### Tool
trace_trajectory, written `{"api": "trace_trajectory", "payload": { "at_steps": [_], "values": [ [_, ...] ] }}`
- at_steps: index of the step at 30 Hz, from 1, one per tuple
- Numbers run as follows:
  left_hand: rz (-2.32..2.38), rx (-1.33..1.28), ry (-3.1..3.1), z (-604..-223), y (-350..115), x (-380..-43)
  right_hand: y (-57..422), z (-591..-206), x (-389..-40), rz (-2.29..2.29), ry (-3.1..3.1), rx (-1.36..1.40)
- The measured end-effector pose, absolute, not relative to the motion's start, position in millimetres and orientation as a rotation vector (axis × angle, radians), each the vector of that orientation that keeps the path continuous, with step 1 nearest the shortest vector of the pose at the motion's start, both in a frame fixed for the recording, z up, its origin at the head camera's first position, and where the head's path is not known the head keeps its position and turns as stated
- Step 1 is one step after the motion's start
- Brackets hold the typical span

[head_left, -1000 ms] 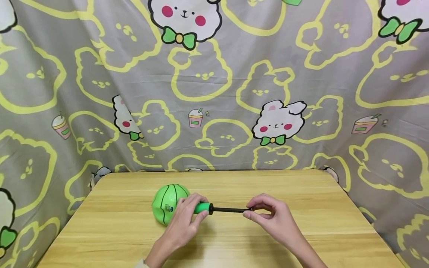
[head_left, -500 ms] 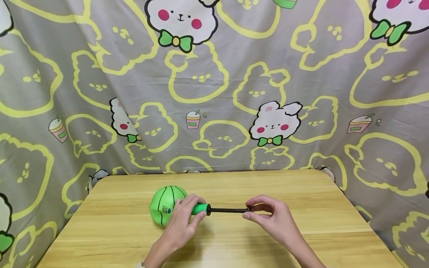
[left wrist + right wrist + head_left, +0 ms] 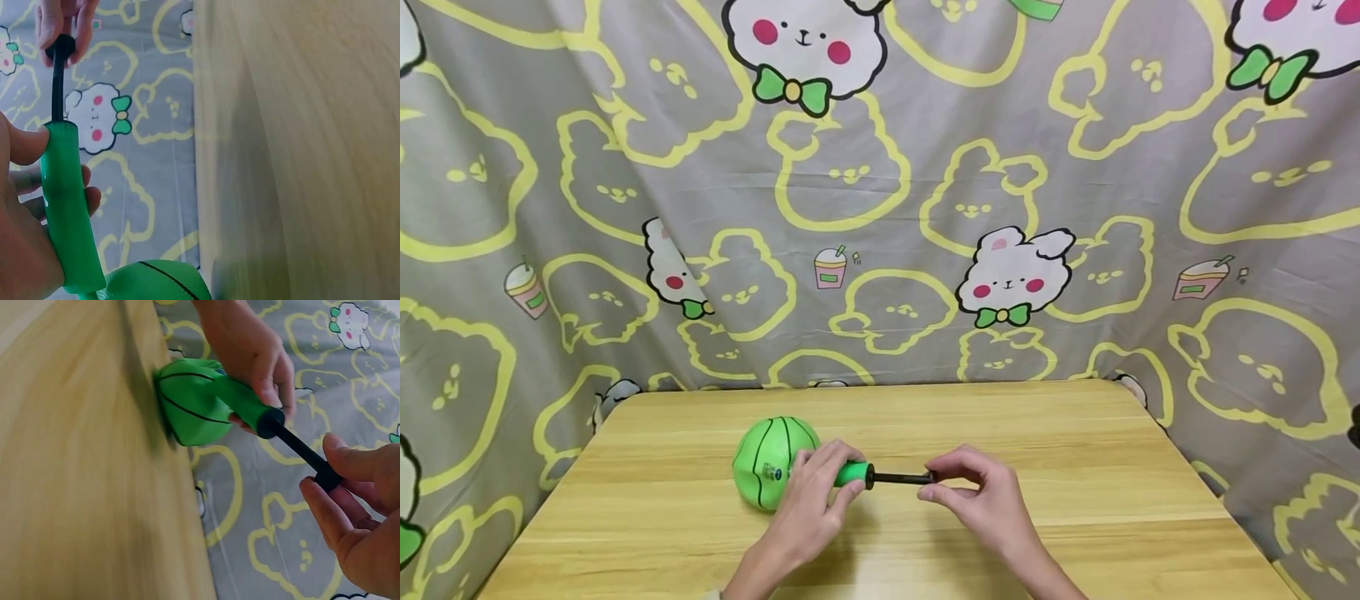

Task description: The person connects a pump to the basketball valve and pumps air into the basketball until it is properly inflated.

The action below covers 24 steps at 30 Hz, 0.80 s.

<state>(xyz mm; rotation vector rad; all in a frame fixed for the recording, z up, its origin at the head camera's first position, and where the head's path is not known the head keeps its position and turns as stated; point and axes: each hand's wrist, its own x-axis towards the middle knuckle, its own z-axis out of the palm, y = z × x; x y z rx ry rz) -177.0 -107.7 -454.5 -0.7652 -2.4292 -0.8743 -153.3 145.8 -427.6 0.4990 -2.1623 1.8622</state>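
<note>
A green ball [image 3: 773, 462] with black seam lines sits on the table, its surface somewhat dented. Against it is a small hand pump with a green barrel [image 3: 65, 206]; in the right wrist view the barrel's end meets the ball. My left hand [image 3: 812, 498] grips this barrel, fingers and thumb wrapped about it. From the barrel's black collar a black plunger rod [image 3: 901, 478] sticks out to the right. My right hand [image 3: 981, 496] pinches the black knob [image 3: 327, 479] at the rod's end between thumb and fingers. The needle end is mostly hidden.
The wooden table [image 3: 1075, 467] carries the ball, with pump and hands above its middle. A grey curtain [image 3: 880, 192] printed with yellow outlines and white cartoon animals hangs behind the table and along both sides.
My right hand has moved left toward the left hand, and less of the plunger rod shows outside the barrel. My left hand keeps its grip beside the ball.
</note>
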Motion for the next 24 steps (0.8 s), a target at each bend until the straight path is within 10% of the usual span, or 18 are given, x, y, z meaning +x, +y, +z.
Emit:
{"api": "trace_trajectory", "payload": {
  "at_steps": [24],
  "values": [
    [-0.906, -0.79, -2.437, -451.5, -106.9, -176.7, 98.7, -433.2, -165.0, 1.93, -2.212, 0.453]
  ]
}}
